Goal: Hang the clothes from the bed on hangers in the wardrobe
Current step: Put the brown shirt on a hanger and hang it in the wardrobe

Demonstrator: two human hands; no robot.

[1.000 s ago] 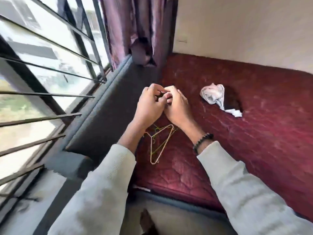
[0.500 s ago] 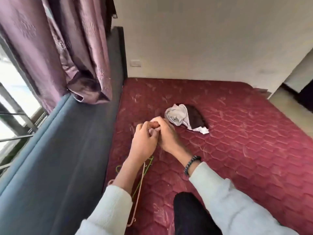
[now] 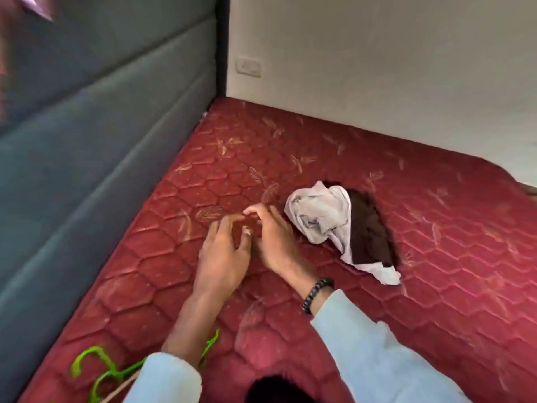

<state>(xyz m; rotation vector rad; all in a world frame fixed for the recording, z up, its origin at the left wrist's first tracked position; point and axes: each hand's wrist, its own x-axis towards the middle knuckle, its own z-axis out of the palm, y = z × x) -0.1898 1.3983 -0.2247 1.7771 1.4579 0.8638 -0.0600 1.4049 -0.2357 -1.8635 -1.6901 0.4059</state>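
Above the red quilted bed (image 3: pixel 436 301), the fingers (image 3: pixel 255 210) of the left hand (image 3: pixel 223 257) and right hand (image 3: pixel 276 245) meet, loosely curled, holding nothing visible. Just beside them lie crumpled white and brown clothes (image 3: pixel 334 225); green hangers (image 3: pixel 98 370) rest near the grey headboard (image 3: pixel 87 141).

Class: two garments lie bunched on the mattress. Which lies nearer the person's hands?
The white garment; the dark brown garment lies beyond it, farther right.
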